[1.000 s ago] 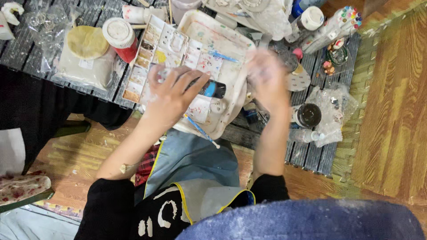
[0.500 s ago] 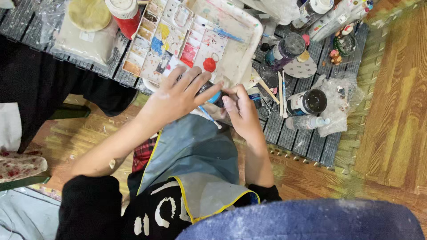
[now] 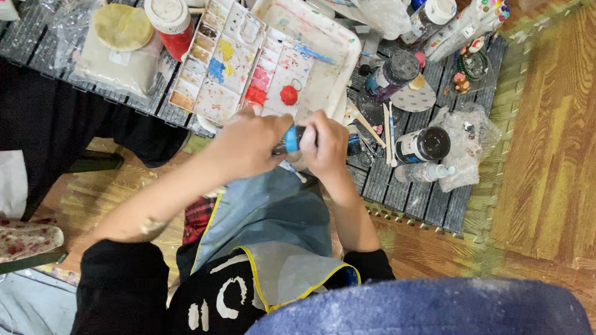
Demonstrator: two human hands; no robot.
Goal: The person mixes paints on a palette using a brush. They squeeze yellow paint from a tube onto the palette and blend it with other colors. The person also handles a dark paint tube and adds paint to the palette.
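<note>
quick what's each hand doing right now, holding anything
Left hand: closed around the small dark paint tube with a blue band.
Right hand: closed on the same tube's other end; what its fingers do there cannot be told.

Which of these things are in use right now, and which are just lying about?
In use: left hand and right hand, both on the small paint tube; the palette lies just beyond them.

Lying about: red jar, dark bottle, black-lidded jar, white tray, sticks.
</note>
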